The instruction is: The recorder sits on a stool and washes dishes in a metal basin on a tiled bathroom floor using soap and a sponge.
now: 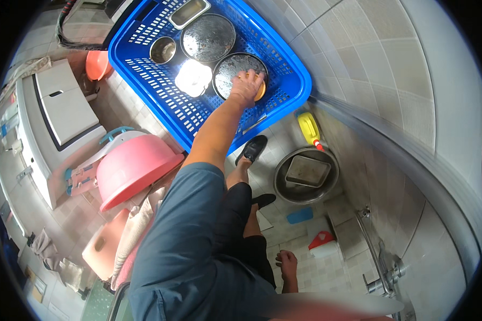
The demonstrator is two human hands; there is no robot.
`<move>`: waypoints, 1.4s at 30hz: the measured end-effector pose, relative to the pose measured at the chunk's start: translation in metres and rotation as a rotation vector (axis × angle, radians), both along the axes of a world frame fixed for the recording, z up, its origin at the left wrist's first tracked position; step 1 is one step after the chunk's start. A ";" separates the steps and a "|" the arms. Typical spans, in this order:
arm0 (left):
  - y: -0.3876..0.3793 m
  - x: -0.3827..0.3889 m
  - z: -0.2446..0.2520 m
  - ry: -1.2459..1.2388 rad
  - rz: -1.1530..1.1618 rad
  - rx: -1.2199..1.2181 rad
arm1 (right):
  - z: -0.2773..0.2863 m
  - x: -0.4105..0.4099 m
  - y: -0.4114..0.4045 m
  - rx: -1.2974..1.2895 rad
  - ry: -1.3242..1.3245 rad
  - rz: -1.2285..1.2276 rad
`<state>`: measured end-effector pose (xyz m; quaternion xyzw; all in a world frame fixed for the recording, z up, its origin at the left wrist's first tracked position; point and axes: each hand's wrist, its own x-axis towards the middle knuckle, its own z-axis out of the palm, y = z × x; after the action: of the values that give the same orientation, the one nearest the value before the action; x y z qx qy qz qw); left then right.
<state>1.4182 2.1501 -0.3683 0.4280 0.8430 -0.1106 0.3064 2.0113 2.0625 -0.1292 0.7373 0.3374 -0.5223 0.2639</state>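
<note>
My left hand (247, 86) reaches down into a large blue plastic basket (301, 82). Its fingers are spread over a round orange-yellow object (261, 86), mostly hidden beneath the palm. Under that object lies a dark round pan (227, 74). A second dark round pan (209, 38) sits beside it, its surface worn and shiny. Also in the basket are a small round metal cup (163, 50), a rectangular metal tray (188, 13) and a glaring white item (193, 78). Low at my side hangs my right hand (288, 265), fingers curled, with nothing visible in it.
A metal basin (279, 182) holding a rectangular pan (308, 171) stands on the tiled floor near a yellow bottle (308, 126). Left are a tilted pink tub (134, 166) and a white appliance (64, 104). A wall faucet (385, 279) juts out at lower right.
</note>
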 end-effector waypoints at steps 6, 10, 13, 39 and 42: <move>-0.026 -0.007 0.031 0.131 0.312 0.222 | 0.001 0.012 -0.013 0.021 0.068 -0.036; -0.050 -0.011 0.073 0.236 0.644 0.569 | -0.004 0.032 -0.028 0.019 0.107 -0.048; -0.068 -0.004 0.092 0.303 0.910 0.916 | -0.013 0.050 -0.042 0.023 0.163 -0.069; -0.107 0.420 0.062 -0.777 0.975 0.724 | -0.142 0.191 -0.113 0.126 0.203 -0.298; -0.086 0.427 0.013 -0.872 0.802 0.744 | -0.222 0.178 -0.123 0.303 0.249 0.020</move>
<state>1.8452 2.0640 -0.3549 0.1655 0.7180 0.4889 0.4669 2.1892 1.9398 -0.3508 0.6951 0.4492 -0.5501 0.1115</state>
